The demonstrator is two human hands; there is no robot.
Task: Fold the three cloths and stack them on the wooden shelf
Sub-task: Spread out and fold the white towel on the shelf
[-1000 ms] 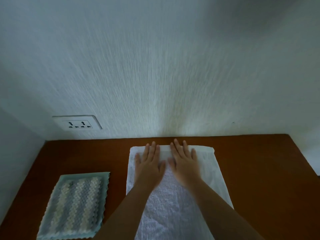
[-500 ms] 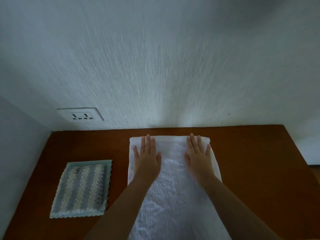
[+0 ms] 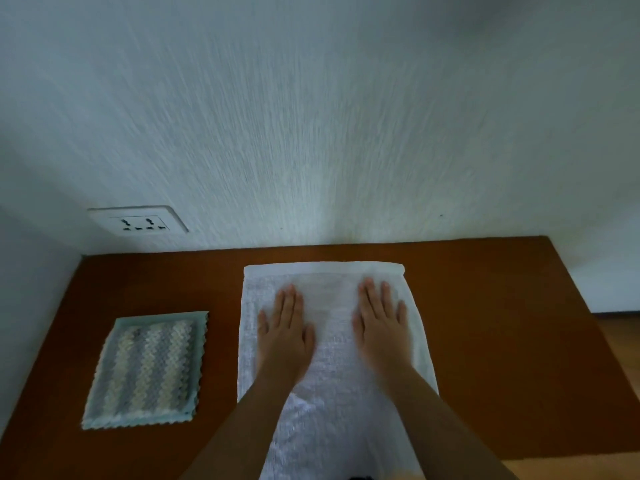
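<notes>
Spanning the corner, the wooden shelf carries the white towel centrally, far edge near the wall, near end apparently overhanging. A folded striped cloth lies apart at left; bare wood shows at right. Left hand and right hand press flat, fingers straight, gripping nothing, probably smoothing creases.

Left grip, right grip: flat, apart.
</notes>
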